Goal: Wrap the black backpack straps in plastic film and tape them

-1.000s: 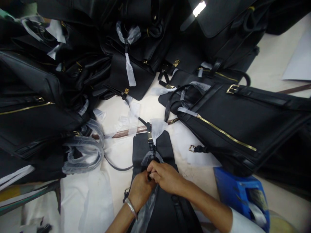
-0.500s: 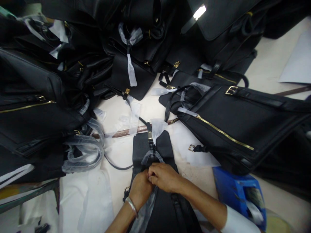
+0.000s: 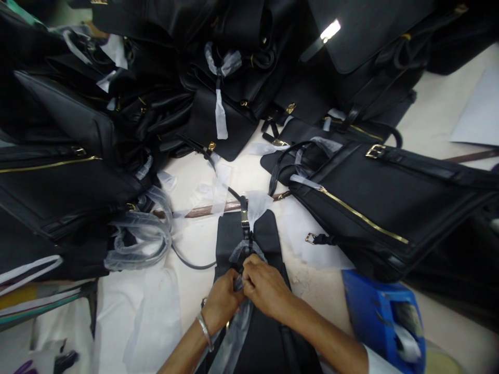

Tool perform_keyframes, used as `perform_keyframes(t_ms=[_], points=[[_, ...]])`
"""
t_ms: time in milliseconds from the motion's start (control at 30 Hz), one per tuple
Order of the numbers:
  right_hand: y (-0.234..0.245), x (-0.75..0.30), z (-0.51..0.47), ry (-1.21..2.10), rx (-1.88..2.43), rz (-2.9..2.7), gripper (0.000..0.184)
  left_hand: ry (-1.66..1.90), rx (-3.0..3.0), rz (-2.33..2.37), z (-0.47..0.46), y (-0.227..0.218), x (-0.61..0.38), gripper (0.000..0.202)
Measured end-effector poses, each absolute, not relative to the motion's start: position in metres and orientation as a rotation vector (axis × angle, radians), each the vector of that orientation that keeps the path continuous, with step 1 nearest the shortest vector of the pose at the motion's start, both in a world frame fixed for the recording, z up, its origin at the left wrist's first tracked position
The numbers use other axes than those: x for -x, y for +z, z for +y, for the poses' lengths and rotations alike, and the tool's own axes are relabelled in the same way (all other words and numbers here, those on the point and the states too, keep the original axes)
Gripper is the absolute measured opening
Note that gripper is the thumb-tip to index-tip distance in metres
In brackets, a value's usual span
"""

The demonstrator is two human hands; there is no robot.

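A black bag lies flat on the white table in front of me, its narrow strap with a gold buckle running away from me. Clear plastic film is wound around the strap near me. My left hand, with a silver bangle on the wrist, and my right hand meet over the strap. Both are closed, pinching the film and strap between the fingertips.
Piles of black bags with gold zips ring the table at the left, back and right. A film-wrapped handle lies at the left. A blue tape dispenser sits by my right arm. White paper lies far right.
My hands have stayed on the strap and worked the film a little; the whole view has shifted slightly down and right.
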State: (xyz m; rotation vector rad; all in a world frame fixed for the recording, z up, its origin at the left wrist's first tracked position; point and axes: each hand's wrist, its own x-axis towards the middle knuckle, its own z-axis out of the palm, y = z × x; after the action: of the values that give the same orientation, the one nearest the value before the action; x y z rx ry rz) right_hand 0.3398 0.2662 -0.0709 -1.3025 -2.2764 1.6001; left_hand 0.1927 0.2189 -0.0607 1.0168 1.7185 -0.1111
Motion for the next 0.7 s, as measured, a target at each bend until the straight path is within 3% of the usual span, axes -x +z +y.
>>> perform_keyframes(t_ms=[367,700], points=[[-0.080,-0.335,0.277,1.678,1.294,-2.262,0.013,0.107,-0.681,1.515,0.202,-0.034,-0.171,0.028],[-0.074,-0.343,0.280,1.895,1.153,-2.032,0.008,0.110,-0.591,1.601,0.198,-0.042,-0.175,0.028]])
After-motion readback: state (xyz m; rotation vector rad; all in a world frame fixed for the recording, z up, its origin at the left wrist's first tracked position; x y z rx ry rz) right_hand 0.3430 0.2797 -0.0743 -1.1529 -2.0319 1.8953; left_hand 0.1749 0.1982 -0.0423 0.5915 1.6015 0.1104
